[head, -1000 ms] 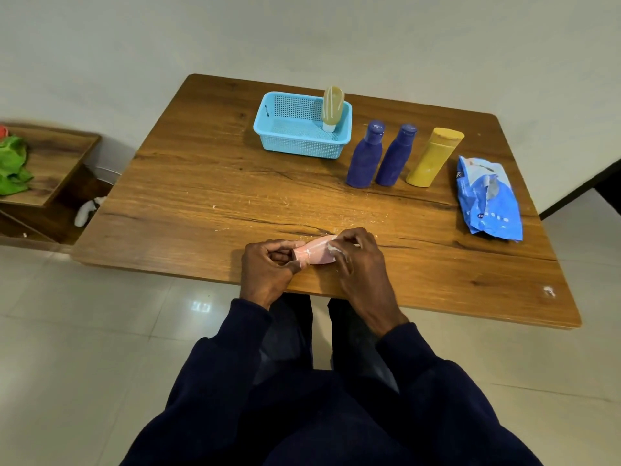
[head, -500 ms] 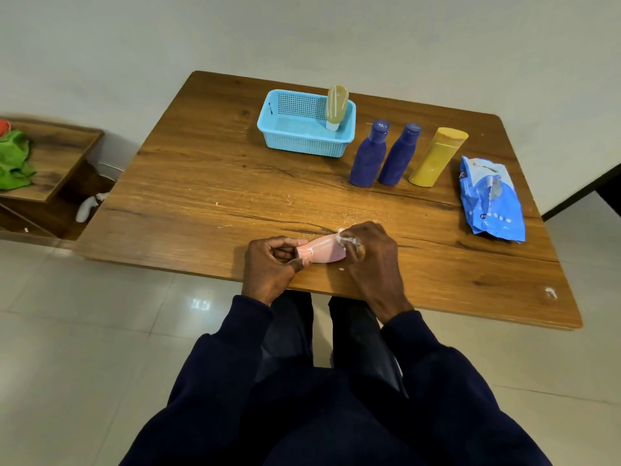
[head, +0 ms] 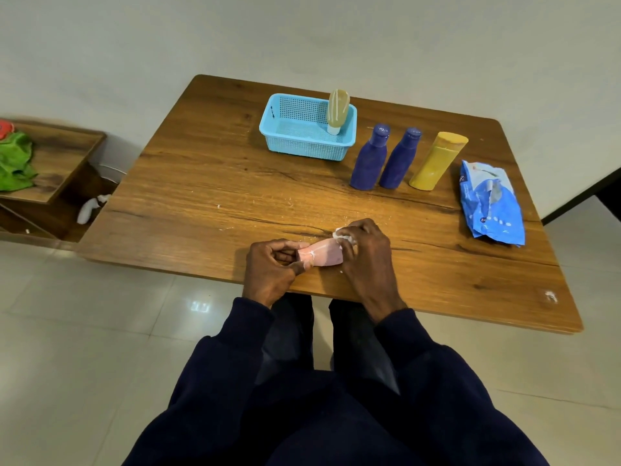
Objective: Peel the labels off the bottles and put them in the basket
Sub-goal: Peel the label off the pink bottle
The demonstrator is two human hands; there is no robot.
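Wooden table (head: pixel 218 183): pink bottle (head: pixel 324 255) crosswise, narrow end left.

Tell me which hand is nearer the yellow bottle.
Right. The right hand, pinching a white label scrap at the pink bottle's right end, is left of the yellow bottle and closer to the person; the left hand grips the pink bottle's other end, farther left.

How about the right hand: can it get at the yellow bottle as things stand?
Probably yes, once freed. Only bare table lies between the right hand and the yellow bottle. But that hand pinches a label scrap at the pink bottle, so it must let go first.
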